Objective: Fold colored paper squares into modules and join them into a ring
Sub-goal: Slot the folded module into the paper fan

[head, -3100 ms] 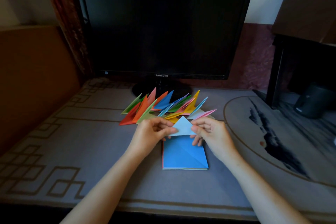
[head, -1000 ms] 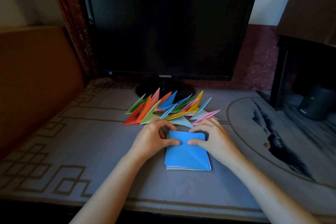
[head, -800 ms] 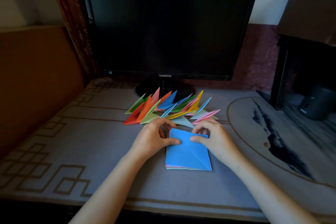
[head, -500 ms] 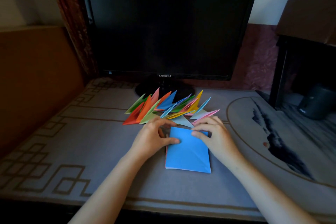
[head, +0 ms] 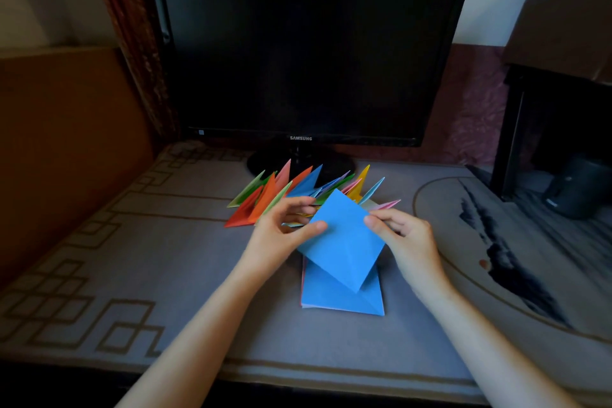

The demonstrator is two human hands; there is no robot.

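Holding a blue sheet (head: 344,242) up off the table (head: 165,275), both hands pinch it: L hand (head: 281,235) at its left edge w/ thumb on top, R hand (head: 407,238) at its right corner; sheet is turned corner-up like a diamond; just below lies the stack (head: 331,298) of squares, blue on top; folded modules (head: 298,189) fan out behind, in front of the monitor (head: 308,50).
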